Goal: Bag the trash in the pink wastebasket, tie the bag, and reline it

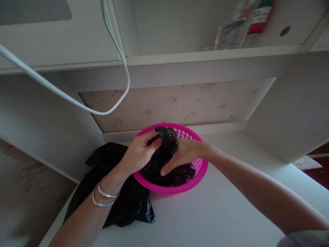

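Observation:
A bright pink plastic basket (177,188) with a holed wall stands on the white surface. Inside it lies a crumpled black plastic bag (164,175). My left hand (140,151) is closed, pinching a bunched, raised part of this bag over the basket's left side. My right hand (183,152) reaches into the basket from the right, its thumb stretched out over the plastic and spread from the palm. The bunched bag hides its other fingers. Beside the basket on the left, partly beneath my left forearm, is more black plastic bag (131,202), spread on the surface.
A white cable (105,111) hangs in a loop at upper left. Above, a white shelf (180,60) holds clear plastic packets (231,34) and a red-and-white package (258,20). White side panels (288,113) flank the space, and floral wallpaper (174,103) covers the back.

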`<act>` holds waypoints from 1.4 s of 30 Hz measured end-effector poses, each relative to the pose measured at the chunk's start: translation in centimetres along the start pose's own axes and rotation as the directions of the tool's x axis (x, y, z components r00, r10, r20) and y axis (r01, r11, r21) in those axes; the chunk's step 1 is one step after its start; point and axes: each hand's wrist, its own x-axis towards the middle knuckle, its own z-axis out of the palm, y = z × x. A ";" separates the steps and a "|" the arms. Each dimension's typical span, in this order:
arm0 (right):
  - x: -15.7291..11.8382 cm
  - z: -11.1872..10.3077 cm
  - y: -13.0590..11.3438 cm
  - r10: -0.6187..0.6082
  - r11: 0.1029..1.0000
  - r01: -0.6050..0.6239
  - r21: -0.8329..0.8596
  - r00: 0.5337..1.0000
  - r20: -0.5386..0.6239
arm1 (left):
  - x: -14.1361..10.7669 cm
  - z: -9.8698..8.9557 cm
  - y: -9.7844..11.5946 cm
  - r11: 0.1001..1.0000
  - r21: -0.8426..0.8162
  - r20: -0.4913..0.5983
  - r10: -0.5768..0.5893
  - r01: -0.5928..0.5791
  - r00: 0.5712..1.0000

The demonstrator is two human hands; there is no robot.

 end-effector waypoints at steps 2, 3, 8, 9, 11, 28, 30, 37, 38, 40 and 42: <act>0.6 0.9 0.5 0.006 0.999 -0.005 0.045 1.000 -0.019 | -0.1 0.0 0.0 0.999 -0.051 -0.015 -0.004 0.003 1.000; 0.8 1.3 0.8 -0.012 0.999 0.014 0.051 0.999 -0.047 | -0.3 0.0 -0.2 0.996 -0.091 -0.039 -0.016 0.012 0.999; 1.4 1.7 1.6 -0.131 0.991 0.124 -0.048 0.973 -0.190 | -2.1 -1.4 -2.4 0.967 -0.256 -0.211 -0.074 0.018 0.975; 1.4 1.4 1.7 -0.120 0.992 0.107 -0.072 0.969 -0.217 | -2.6 -1.9 -3.2 0.966 -0.258 -0.258 -0.084 0.015 0.963; 1.5 0.7 1.8 -0.082 0.991 0.049 -0.122 0.958 -0.276 | -3.4 -2.7 -4.8 0.978 -0.202 -0.386 -0.125 0.048 0.914; 1.0 -1.9 0.6 -0.102 0.967 -0.002 -0.254 0.911 -0.399 | -4.4 -2.1 -6.1 0.789 -0.461 -0.318 -0.574 0.406 0.754; 1.0 -1.6 -0.2 -0.139 0.970 0.042 -0.239 0.904 -0.405 | -4.1 -2.0 -6.0 0.771 -0.524 -0.321 -0.572 0.361 0.755; 0.5 0.1 -1.4 -0.054 0.967 -0.007 -0.253 0.971 -0.233 | -3.8 -1.5 -5.9 0.743 -0.598 -0.312 -0.561 0.301 0.766; 0.3 0.3 -1.4 -0.061 0.966 0.014 -0.257 0.983 -0.174 | -3.8 -1.4 -6.0 0.747 -0.598 -0.313 -0.552 0.291 0.773; -0.1 0.7 -1.7 -0.073 0.964 0.045 -0.262 0.993 -0.096 | -4.0 -1.3 -6.0 0.754 -0.597 -0.321 -0.538 0.274 0.779; -0.8 1.1 -2.2 -0.064 0.957 0.042 -0.288 0.996 -0.065 | -4.2 -1.3 -5.8 0.760 -0.595 -0.336 -0.532 0.262 0.777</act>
